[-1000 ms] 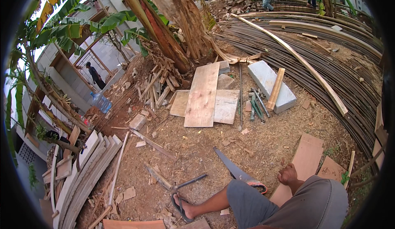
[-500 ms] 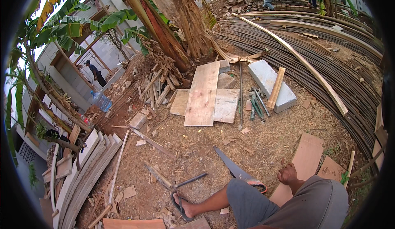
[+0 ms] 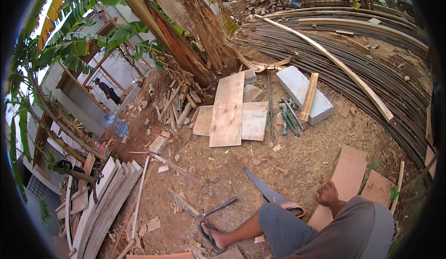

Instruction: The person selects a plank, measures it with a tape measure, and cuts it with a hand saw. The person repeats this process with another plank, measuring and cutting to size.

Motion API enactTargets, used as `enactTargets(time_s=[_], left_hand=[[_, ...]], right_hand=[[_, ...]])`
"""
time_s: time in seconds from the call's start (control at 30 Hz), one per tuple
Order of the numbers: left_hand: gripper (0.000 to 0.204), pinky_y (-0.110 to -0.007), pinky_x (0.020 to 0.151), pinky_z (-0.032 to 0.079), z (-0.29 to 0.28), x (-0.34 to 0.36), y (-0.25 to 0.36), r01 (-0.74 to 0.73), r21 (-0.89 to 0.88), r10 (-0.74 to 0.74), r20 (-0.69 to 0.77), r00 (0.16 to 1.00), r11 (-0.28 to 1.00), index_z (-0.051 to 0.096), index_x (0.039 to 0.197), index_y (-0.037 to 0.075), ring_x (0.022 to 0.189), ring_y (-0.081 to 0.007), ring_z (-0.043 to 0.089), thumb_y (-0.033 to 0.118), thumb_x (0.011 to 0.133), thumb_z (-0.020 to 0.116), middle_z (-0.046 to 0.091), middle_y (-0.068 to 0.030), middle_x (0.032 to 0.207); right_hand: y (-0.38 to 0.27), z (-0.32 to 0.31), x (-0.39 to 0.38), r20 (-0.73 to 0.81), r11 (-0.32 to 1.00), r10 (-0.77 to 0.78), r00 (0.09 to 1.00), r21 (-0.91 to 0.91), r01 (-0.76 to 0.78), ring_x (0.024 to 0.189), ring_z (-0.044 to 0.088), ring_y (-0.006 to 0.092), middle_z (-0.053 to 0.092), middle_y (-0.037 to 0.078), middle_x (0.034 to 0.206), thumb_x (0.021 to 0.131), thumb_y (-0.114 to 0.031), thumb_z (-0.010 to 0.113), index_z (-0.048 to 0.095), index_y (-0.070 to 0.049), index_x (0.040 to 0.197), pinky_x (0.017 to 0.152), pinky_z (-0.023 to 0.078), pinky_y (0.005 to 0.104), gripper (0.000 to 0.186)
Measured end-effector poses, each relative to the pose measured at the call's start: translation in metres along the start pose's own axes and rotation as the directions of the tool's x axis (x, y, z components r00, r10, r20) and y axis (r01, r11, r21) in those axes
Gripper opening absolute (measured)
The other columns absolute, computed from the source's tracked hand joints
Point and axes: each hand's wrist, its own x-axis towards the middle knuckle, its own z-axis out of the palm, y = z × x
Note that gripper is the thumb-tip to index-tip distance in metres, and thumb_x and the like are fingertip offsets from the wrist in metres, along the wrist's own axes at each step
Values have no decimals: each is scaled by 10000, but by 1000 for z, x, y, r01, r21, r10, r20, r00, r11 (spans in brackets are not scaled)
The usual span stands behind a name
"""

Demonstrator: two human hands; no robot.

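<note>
Right hand (image 3: pixel 327 194): around 4 o'clock, poking out past the right knee (image 3: pixel 371 212). Looks bunched up, but it's too small to tell how wide or narrow the grip is, or if anything's in it.
Left hand: out of view, so can't tell what its grip is doing.
Board (image 3: pixel 351 163): flat on the ground (image 3: pixel 223 170) between 3 and 4 o'clock, running down behind the hand – the two overlap in view, can't tell if they touch.
Saw (image 3: pixel 267 187): 5 o'clock, blade pointing up toward 11, orange-edged handle by the shorts (image 3: pixel 281 229) and near the hand.
Foot (image 3: pixel 218 235): 6 o'clock, in a flip-flop, just under a dark bar (image 3: pixel 222 206).
Panel (image 3: pixel 226 112): dead centre, lying across a couple of other sheets (image 3: pixel 255 124).
Block (image 3: pixel 295 82): pale, toward 2 o'clock, with a slat (image 3: pixel 309 98) lying on top.
Tools (image 3: pixel 290 119): small bunch at 3 o'clock, just below the block.
Rods (image 3: pixel 362 73): big curved spread at 2 o'clock – one long pale strip (image 3: pixel 334 63) lies over them.
Planks (image 3: pixel 109 203): stacked at 8 o'clock.
Jug (image 3: pixel 117 125): blue, 9 o'clock; a person (image 3: pixel 108 91) stands beyond it.
</note>
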Motion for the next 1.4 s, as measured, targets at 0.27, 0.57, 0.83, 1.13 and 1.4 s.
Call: enactTargets(time_s=[0.27, 0.57, 0.83, 1.13, 1.4], left_hand=[[562, -498, 1064, 425, 2, -12, 26, -66, -4, 66, -80, 995, 998, 570, 1370, 49, 1251, -451, 515, 326, 906, 726, 558, -274, 1342], [567, -502, 1074, 418, 75, -57, 58, -186, -58, 179, -101, 979, 981, 571, 1367, 47, 1264, -459, 507, 327, 901, 734, 554, -279, 1344], [572, -506, 1084, 412, 75, -57, 115, -419, -8, 389, -358, 849, 908, 572, 1364, 45, 1275, -466, 499, 328, 897, 742, 550, -283, 1345], [530, -505, 1077, 414, 147, -39, 144, -608, 223, 645, -182, 742, 762, 599, 1297, 24, 1256, -460, 510, 290, 873, 772, 561, -274, 1309], [364, -482, 1060, 423, 133, -35, 142, -592, 182, 616, -138, 775, 785, 670, 1106, 26, 1233, -441, 525, 231, 834, 799, 581, -255, 1273]], right_hand=[[6, 3, -5, 134, 994, 92, 987, 40, -98, 880, 662, 255, 717, 82, 738, 809, -311, 629, 746, -112, 704, 1032, 385, 434, 254], [9, 5, -7, 59, 994, 72, 996, 75, -76, 844, 659, 238, 714, 72, 724, 804, -313, 622, 743, -124, 704, 1043, 381, 431, 246], [8, -2, -4, 267, 984, 150, 952, 49, -169, 941, 669, 239, 738, 95, 806, 851, -340, 574, 763, -126, 773, 1094, 342, 439, 296], [9, 0, -5, 288, 983, 154, 945, 55, -177, 1015, 668, 249, 749, 103, 853, 862, -340, 569, 772, -122, 795, 1115, 324, 449, 305], [8, -1, -6, 230, 990, 121, 966, 42, -134, 958, 674, 247, 743, 92, 819, 854, -321, 579, 767, -117, 765, 1083, 351, 441, 291]])
